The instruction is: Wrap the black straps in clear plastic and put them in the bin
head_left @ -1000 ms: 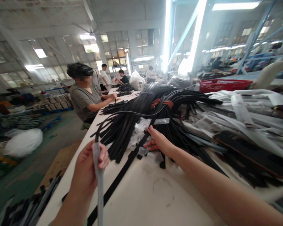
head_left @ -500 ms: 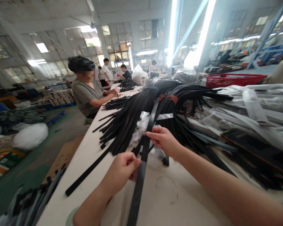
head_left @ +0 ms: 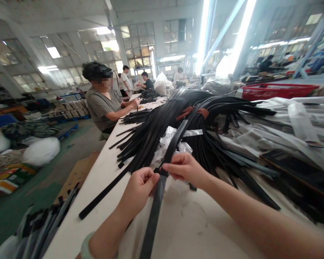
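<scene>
A long black strap (head_left: 175,140) runs from the bundles toward me, and its lower part sits in a translucent sleeve (head_left: 153,216). My left hand (head_left: 140,187) pinches the sleeve's upper end between thumb and fingers. Just above and to the right, my right hand (head_left: 185,169) pinches the strap, its fingertips close to those of my left hand. Behind them lies a big bundle of black straps (head_left: 156,126) on the white table (head_left: 97,194), with reddish-brown bands (head_left: 202,112) around parts of it. Crumpled clear plastic (head_left: 164,142) rests beside the strap.
Translucent sleeves (head_left: 272,126) are heaped at the right, before a red crate (head_left: 278,91). A co-worker (head_left: 101,104) is at the table's left edge. One separate strap (head_left: 105,192) extends toward the left edge. White bags (head_left: 41,151) lie on the floor.
My hands have come closer together: the left moved up along the strap and the right came down slightly. The sleeve's upper end is higher. The view has shifted slightly.
</scene>
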Demonstrator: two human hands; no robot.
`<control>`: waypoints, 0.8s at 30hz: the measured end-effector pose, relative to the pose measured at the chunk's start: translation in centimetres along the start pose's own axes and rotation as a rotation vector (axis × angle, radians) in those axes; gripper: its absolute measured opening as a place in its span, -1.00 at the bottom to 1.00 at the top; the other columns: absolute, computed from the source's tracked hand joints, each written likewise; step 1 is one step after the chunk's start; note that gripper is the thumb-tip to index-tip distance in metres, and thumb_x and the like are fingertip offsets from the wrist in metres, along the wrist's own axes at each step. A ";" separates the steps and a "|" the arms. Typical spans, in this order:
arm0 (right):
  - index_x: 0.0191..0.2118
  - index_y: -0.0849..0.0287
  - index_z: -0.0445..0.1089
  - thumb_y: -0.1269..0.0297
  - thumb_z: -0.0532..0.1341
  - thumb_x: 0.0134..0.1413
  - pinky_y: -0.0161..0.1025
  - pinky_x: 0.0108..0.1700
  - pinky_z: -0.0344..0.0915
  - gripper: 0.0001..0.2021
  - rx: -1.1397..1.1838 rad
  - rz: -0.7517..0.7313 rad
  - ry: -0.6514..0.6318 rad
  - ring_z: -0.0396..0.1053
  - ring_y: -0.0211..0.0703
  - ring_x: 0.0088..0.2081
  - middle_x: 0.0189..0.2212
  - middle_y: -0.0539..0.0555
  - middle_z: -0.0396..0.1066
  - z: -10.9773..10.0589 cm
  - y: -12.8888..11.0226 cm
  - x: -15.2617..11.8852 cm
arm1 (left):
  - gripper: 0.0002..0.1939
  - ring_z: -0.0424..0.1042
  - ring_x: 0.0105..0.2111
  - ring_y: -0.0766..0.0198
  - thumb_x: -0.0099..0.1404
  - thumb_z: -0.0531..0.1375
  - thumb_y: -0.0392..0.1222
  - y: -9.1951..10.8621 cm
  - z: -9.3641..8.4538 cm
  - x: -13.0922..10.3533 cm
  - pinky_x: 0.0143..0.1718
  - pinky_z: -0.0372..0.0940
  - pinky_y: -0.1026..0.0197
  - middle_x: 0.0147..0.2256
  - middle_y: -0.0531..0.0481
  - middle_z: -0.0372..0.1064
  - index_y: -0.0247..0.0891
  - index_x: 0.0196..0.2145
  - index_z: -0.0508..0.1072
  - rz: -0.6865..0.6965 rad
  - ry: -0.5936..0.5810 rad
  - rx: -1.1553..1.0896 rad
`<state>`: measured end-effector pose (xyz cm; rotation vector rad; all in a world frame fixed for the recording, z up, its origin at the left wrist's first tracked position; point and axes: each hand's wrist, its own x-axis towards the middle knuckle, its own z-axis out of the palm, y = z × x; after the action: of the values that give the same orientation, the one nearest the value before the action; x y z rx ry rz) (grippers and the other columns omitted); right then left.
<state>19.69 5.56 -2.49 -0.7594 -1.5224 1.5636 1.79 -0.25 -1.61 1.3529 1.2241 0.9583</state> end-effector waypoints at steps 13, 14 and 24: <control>-0.53 0.23 0.30 0.21 0.35 -0.09 -0.45 -0.71 -0.11 -0.74 0.009 0.098 -0.241 0.04 -0.47 -0.74 -0.75 -0.11 0.23 -1.6 -0.6 -0.1 | -0.64 0.13 -0.64 0.41 0.24 0.16 -0.01 0.1 0.1 -0.1 -0.60 0.01 0.35 -0.67 0.17 0.11 -0.25 -0.59 0.21 0.136 0.030 0.274; -0.50 0.24 0.32 0.20 0.34 -0.07 -0.45 -0.70 -0.06 -0.75 -0.056 0.122 -0.308 0.08 -0.45 -0.72 -0.73 -0.10 0.26 -1.5 -0.7 -0.3 | -0.65 0.14 -0.63 0.41 0.24 0.16 -0.02 0.2 0.1 -0.1 -0.59 0.01 0.35 -0.66 0.17 0.12 -0.25 -0.58 0.22 0.161 0.028 0.316; -0.54 0.24 0.31 0.01 0.33 -0.11 -0.47 -0.73 -0.09 -0.63 0.082 -0.039 0.188 0.05 -0.47 -0.72 -0.71 -0.11 0.20 -0.9 -0.4 0.5 | -0.65 0.17 -0.62 0.39 0.26 0.13 -0.06 0.6 0.4 -0.7 -0.57 0.06 0.34 -0.66 0.14 0.16 -0.24 -0.61 0.21 0.215 -0.007 0.411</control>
<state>20.27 6.43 -2.10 -0.8018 -1.3216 1.4731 2.17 -0.96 -1.06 1.8392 1.3367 0.8755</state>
